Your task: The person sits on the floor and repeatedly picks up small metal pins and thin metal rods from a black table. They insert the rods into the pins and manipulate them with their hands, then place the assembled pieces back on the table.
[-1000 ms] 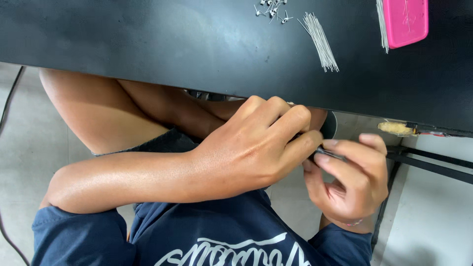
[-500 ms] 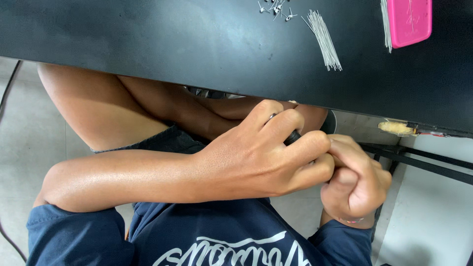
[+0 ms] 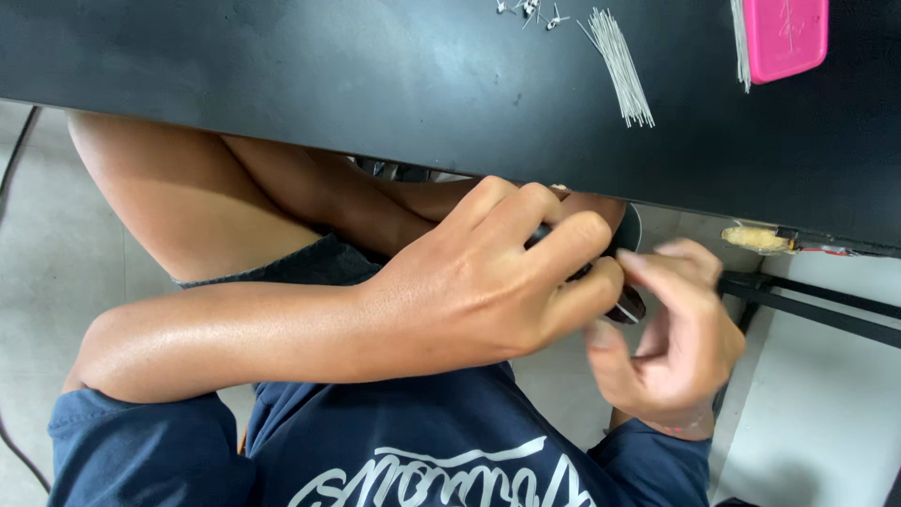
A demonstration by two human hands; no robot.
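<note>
My left hand point(image 3: 488, 282) reaches across my lap just below the edge of the black table point(image 3: 282, 75). It is closed around a dark-handled tool point(image 3: 627, 299), and only the tool's end shows past the fingers. A thin pale sliver, perhaps a wire, lies at that end. My right hand point(image 3: 676, 343) is blurred right beside it. Its fingers are spread, with the forefinger and thumb on either side of the tool's end. I cannot tell whether they pinch anything.
On the table lie a bundle of thin white wires point(image 3: 621, 68), small metal bits point(image 3: 530, 11) and a pink case point(image 3: 784, 36). A yellowish lump point(image 3: 755, 238) sits at the table's edge above black frame bars point(image 3: 826, 310). My bare legs are under the table.
My right hand was curled tight against the left half a second ago. Its fingers have now spread and it has pulled slightly away. The left hand keeps its grip.
</note>
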